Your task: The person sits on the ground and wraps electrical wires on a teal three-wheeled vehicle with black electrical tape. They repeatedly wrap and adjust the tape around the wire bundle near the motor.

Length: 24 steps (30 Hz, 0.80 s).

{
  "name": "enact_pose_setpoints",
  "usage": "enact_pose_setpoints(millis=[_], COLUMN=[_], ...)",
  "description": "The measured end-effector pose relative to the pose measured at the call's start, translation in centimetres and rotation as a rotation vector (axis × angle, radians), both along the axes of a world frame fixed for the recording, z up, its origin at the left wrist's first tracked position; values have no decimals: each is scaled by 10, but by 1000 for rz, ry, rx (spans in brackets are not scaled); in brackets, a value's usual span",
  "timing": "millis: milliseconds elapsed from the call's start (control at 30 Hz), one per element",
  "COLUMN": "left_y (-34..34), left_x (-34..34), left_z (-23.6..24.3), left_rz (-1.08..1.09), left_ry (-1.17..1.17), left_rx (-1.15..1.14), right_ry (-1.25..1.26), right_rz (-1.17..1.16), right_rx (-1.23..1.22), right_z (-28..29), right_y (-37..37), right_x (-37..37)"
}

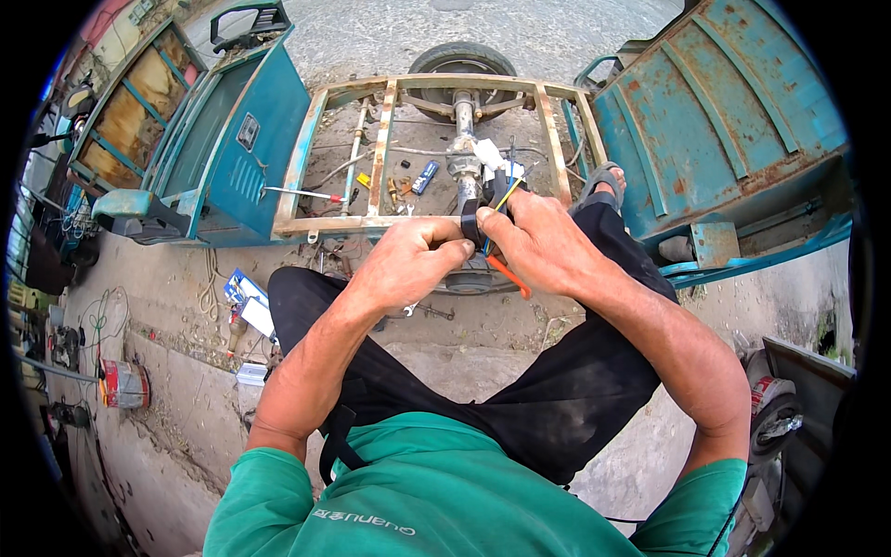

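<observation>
My left hand [408,264] is closed, thumb against curled fingers, at the lower end of a black strip [471,219] that looks like tape. My right hand [536,238] is closed around a bundle of wires, its thumb against the strip. A yellow wire [507,196] sticks up from this bundle, with blue and dark wires beside it and a white connector piece [488,154] at the top. Below my right fingers an orange strip or handle [509,277] points down to the right. The fingers hide how the wires and strip join.
A rusty frame [383,148] with an axle [462,130] and wheel [461,61] lies ahead. Teal body panels stand left [243,148] and right [715,111]. A screwdriver [306,194], a blue box [425,176] and a paint bucket [125,383] are around.
</observation>
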<state>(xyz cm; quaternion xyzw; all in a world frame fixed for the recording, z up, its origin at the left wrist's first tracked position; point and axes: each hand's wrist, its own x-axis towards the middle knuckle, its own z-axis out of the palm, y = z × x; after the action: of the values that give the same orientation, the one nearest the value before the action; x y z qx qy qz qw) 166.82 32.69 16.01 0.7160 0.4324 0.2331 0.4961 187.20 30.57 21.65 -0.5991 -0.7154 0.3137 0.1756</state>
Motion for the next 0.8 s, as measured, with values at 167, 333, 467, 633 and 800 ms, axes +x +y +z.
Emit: enact_pose_setpoints(millis=[167,333,467,633,800], left_y=[-1,0,4,4,2], left_x=[9,8,2,-4,-8], left_z=[-5,-12,-11,-7,-7], left_rz=[51,81,101,65,6], left_ry=[-13,36,-72,-212,-169], left_rx=[43,-10,-102,-202,-94], right_ry=[-20,-10,48,-54,4], right_rz=[10,-3,113,265,332], right_rx=[-5,-12,93,287,367], right_z=[4,4,-3,-15,-18], right_y=[-1,-5,-2,1,3], right_x=[-3,-3,-1,6,4])
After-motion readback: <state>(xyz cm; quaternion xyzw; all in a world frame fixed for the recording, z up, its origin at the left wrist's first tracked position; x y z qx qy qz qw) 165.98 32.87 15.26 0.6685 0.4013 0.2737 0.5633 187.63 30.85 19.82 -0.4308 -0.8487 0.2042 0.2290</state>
